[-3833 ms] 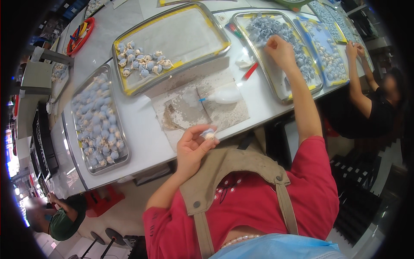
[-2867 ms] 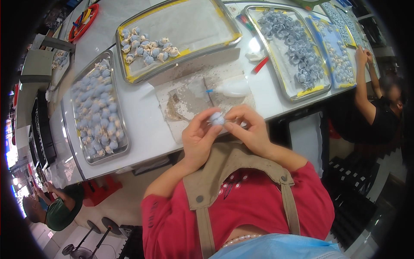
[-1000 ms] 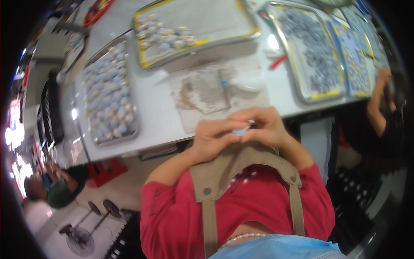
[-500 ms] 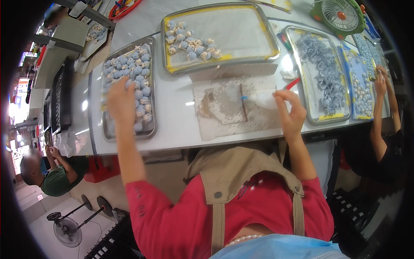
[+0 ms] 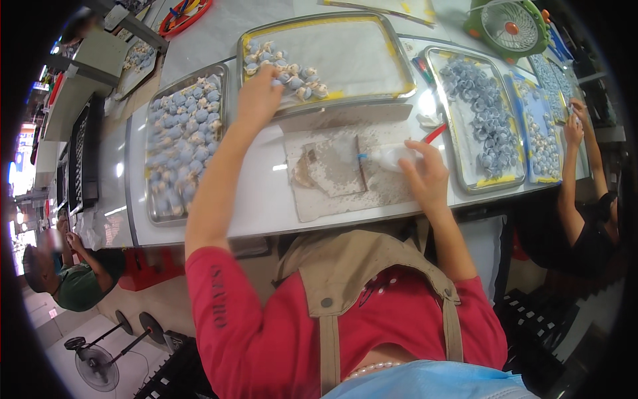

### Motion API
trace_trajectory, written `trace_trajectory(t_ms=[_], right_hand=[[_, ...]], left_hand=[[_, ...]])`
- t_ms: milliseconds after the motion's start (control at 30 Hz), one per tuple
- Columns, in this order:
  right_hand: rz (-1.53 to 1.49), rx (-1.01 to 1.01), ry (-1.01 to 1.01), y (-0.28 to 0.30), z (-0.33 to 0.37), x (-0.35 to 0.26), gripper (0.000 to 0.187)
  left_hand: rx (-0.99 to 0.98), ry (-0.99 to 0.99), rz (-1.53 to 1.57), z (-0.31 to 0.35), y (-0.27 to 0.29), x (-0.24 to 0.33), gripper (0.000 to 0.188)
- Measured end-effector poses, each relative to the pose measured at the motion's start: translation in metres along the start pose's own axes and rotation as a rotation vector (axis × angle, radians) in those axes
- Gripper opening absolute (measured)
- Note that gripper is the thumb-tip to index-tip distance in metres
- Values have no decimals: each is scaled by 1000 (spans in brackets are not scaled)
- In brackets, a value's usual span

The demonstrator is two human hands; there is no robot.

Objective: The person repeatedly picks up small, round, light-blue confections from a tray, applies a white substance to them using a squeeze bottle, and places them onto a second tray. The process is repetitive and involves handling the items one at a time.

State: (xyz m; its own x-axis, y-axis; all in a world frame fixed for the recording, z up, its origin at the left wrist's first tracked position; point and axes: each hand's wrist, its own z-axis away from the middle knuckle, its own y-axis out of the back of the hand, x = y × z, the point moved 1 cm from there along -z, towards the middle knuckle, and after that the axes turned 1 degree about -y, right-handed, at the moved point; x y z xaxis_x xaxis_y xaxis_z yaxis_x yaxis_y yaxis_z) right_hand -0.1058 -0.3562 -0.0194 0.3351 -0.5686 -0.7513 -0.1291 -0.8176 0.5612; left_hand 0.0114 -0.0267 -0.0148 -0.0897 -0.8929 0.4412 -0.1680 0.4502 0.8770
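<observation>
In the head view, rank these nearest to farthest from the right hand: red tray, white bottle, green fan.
From the right hand:
1. White bottle: at its fingertips.
2. Green fan: upper right.
3. Red tray: upper left.

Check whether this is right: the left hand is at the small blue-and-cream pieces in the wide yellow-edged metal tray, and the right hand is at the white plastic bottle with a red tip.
The tip is wrong: the head view shows it blue, not red, on the white plastic bottle. The left hand and right hand are as stated.
</observation>
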Motion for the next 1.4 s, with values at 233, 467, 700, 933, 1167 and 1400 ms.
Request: trace_trajectory(t_ms=[233, 467, 700, 933, 1167, 1400], right_hand=[[55, -75, 8, 1, 1, 8, 39], [63, -165, -39, 5, 7, 7, 38], [-328, -20, -250, 28, 27, -9, 27], [-373, -22, -70, 51, 36, -35, 31], [-92, 4, 181, 52, 27, -56, 29], [-31, -15, 243, 46, 25, -65, 31]], left_hand=[[-10, 265, 1219, 88, 21, 64, 31], [-380, 606, 1810, 173, -15, 130, 35], [-450, 647, 1827, 184, -26, 138, 38], [-371, 551, 1616, 188, -27, 141, 37], [-319, 399, 1431, 196, -29, 131, 35], [-313, 368, 1411, 198, -30, 131, 35]])
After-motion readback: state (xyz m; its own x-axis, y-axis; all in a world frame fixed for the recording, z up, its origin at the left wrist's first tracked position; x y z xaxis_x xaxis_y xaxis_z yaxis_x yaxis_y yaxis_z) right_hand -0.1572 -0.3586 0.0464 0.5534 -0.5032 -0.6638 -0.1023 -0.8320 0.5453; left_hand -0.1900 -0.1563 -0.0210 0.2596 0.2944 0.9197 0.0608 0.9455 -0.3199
